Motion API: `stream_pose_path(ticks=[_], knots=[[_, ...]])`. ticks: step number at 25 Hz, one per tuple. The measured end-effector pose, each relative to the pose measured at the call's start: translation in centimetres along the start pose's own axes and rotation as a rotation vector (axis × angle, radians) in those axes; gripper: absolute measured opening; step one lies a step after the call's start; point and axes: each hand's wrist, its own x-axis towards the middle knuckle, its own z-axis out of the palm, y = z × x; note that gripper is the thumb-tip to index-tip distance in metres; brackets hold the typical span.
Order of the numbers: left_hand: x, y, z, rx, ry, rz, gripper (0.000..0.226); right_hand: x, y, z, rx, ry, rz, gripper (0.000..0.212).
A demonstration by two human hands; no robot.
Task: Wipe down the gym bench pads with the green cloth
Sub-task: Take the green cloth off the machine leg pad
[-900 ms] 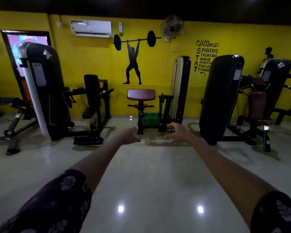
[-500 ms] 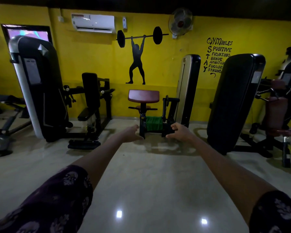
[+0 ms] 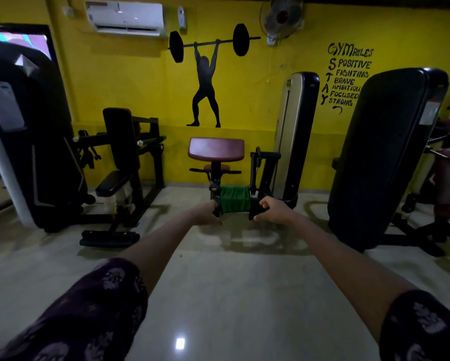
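A folded green cloth [image 3: 234, 198] is seen draped over the low black frame of a small exercise machine [image 3: 255, 175] set against the yellow wall [image 3: 130, 82], below the machine's rounded maroon padded rest [image 3: 216, 149] and a smaller maroon pad [image 3: 216, 168] partly hidden behind the post. No container is visible anywhere in view. Both arms are stretched forward over the glossy pale floor [image 3: 231, 287], each in a short dark sleeve with a pale floral print. The left hand [image 3: 207, 216] is held just to the left of the cloth with its fingers loosely curled and nothing gripped; whether its fingertips touch the black frame cannot be told. The right hand [image 3: 273, 211] is held just to the right of the cloth, fingers bent and thumb spread, with nothing held. The lower edge of the cloth is cut off by the hands and the frame. A large black weight-stack shroud [image 3: 385, 157] stands at the right, another black machine [image 3: 31, 142] at the left is cut by the picture edge, and a black seat machine [image 3: 119, 162] stands between it and the cloth. A white air conditioner [image 3: 125, 18], a wall fan [image 3: 281, 16] and a black weightlifter silhouette [image 3: 208, 79] are fixed on the wall, the fan being cropped at the top.
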Motion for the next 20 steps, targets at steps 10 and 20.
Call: stream_pose_path(ticks=[10,20], knots=[[27.8,-1.9,-1.4,0.03,-0.032,0.052,0.066,26.4,5.0,-1.8,-0.051,-0.04,0.035,0.067],[54.1,-5.1,0.5,-0.035,-0.073,-0.025,0.067,53.8,12.7,-2.7,-0.035,-0.149,0.009,0.061]])
